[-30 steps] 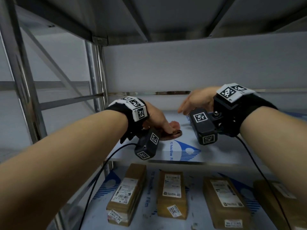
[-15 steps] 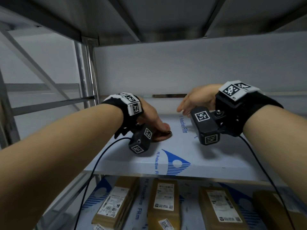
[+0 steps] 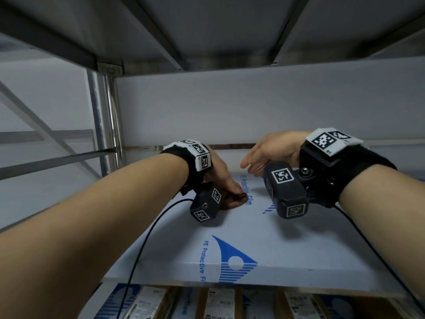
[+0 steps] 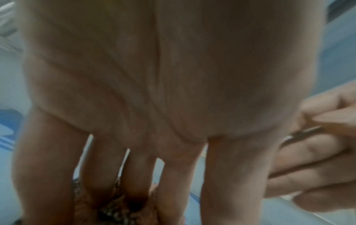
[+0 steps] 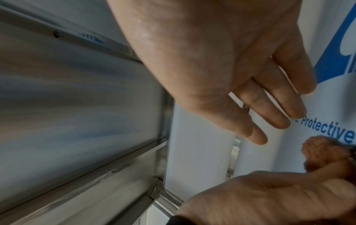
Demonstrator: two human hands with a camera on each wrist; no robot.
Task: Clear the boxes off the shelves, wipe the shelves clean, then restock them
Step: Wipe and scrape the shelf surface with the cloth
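Two hands on the shelf, logged from the grip outward.

1. Left hand: we press a brown cloth flat to the shelf w/ straight, spread fingers. Fingertips sit on the cloth, nothing curled round it. Cloth looks crumpled, fuzzy, rust-brown in the right wrist view; in the left wrist view it shows only as a blurred patch under the fingertips.

2. Right hand: we hold it above the shelf, just right of the left hand, fingers loose and apart, holding nothing. Can't tell whether the tips touch the surface.

3. Shelf: white sheet w/ blue logo and "PE Protective Film" print. Cloth lies on it toward the back-centre, beside the print, nr the rear wall. No boxes on this level.

4. Lower shelf: brown cardboard boxes w/ white labels, lying flat in a row; only their back ends show past the upper shelf's front edge.

5. Frame: steel upright at back left, underside of the next shelf overhead.

6. Wrist units: black camera block on each wrist, left and right, w/ black cables trailing toward us.
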